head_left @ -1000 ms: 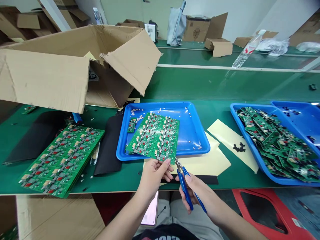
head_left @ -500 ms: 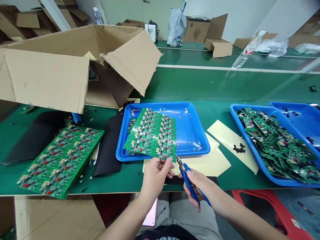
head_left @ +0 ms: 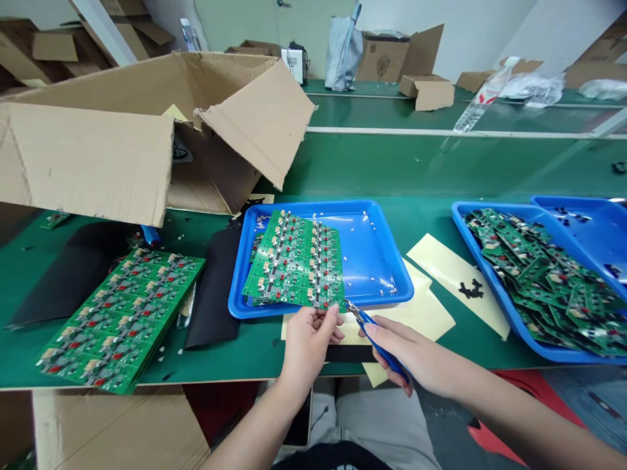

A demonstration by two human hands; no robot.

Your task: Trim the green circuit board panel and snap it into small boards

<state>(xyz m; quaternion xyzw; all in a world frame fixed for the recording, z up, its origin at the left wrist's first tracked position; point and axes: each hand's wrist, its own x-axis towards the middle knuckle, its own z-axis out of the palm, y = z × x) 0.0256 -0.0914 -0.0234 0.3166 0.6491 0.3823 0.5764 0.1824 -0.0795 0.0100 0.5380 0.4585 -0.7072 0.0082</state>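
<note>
Holding a green circuit-board panel [head_left: 296, 261] by its near edge, the left hand [head_left: 308, 336] pinches it between thumb and fingers, tilted up over the near rim of the blue tray [head_left: 377, 254] on the green desk [head_left: 392, 170].

- Right hand [head_left: 411, 356]: closed around the blue handles of a pair of cutters [head_left: 365, 323]; the metal tip meets the panel's near right corner, just beside the left fingertips.
- Panel position: above the tray's left half, far edge raised, near edge at the left hand; the cutters approach from the right.
- Risks, as judged: the tip works so near the left fingertips that a slip could nick them; a one-handed edge grip could let the panel twist under the cut, cracking a board or shedding a component; cut pieces could fall on the yellow sheet [head_left: 441, 267] instead of into the tray.
- Surroundings: stack of uncut panels [head_left: 117, 320] at left, black mats [head_left: 213, 287] beside it, open cardboard box [head_left: 147, 130] behind, second blue tray of separated boards [head_left: 543, 281] at right, plastic bottle [head_left: 482, 98] far back.
</note>
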